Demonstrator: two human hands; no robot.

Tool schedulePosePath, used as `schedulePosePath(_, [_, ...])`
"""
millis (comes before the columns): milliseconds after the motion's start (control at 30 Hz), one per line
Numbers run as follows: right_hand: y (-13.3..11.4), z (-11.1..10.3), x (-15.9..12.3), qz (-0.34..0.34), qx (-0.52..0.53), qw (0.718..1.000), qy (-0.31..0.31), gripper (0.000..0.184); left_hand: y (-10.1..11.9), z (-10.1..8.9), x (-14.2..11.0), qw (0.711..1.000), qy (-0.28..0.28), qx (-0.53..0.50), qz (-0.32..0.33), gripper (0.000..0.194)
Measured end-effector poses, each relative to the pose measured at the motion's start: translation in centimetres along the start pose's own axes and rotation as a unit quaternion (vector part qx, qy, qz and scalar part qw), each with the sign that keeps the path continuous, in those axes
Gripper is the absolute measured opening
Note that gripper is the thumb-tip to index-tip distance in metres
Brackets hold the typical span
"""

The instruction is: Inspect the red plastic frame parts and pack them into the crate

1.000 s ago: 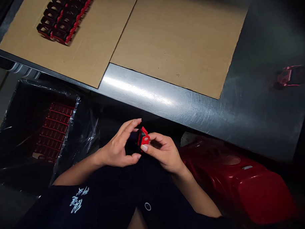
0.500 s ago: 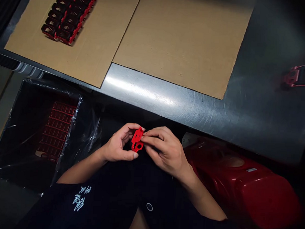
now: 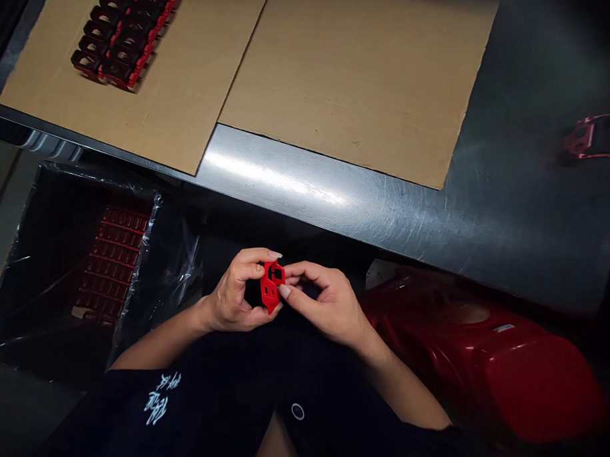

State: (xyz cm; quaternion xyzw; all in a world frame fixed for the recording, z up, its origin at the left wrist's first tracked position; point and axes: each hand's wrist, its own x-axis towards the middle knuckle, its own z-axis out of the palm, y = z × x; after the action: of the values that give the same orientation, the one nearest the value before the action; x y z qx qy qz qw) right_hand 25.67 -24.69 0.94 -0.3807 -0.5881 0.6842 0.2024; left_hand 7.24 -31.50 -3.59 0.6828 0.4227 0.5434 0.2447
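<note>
The left grip (image 3: 231,294) and right grip (image 3: 328,304) are clamping a red plastic bracket (image 3: 271,287) between them above the lap. A plastic-lined bin (image 3: 151,250) is sitting to the left, a glossy red shell (image 3: 491,355) to the right, and beyond them the steel counter (image 3: 336,203) is carrying cardboard sheets (image 3: 350,83) and rows of red brackets (image 3: 116,42).

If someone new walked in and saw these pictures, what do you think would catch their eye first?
The bright red plastic part, held between the left hand and right hand at the centre of the view, would probably stand out first. Next would likely come the rows of red-and-black parts on the cardboard sheet, at the upper left of the steel table. The large glossy red shell at lower right is also hard to miss.
</note>
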Motion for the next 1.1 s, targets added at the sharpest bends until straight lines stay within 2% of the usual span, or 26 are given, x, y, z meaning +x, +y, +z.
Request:
schedulePosePath(100, [-0.1, 0.1, 0.1, 0.0, -0.004, 1.0, 0.004, 0.011, 0.0, -0.1, 0.1, 1.0, 0.002, 0.018, 0.014, 0.083])
schedulePosePath(233, [0.1, 0.0, 0.0, 0.019, 0.021, 1.0, -0.011, 0.016, 0.0, -0.1, -0.2, 1.0, 0.004, -0.001, -0.017, 0.083])
schedulePosePath(467, [1.0, -0.2, 0.0, 0.061, 0.096, 0.993, -0.002, 0.02, 0.0, 0.2, -0.8, 0.995, 0.016, -0.081, -0.063, 0.085])
schedulePosePath(700, [1.5, 0.0, -0.1, 0.096, 0.176, 0.979, -0.037, 0.026, -0.1, 0.0, -1.3, 0.992, -0.011, -0.064, -0.112, 0.098])
schedulePosePath(867, [1.8, 0.0, -0.1, 0.108, 0.197, 0.973, -0.056, 0.028, -0.2, 0.0, -1.5, 0.986, -0.005, -0.088, -0.14, 0.09])
schedulePosePath(1100, [2.0, 0.3, -0.1, 0.113, 0.202, 0.968, -0.101, 0.031, -0.1, 0.4, -1.6, 0.972, 0.0, -0.163, -0.17, 0.088])
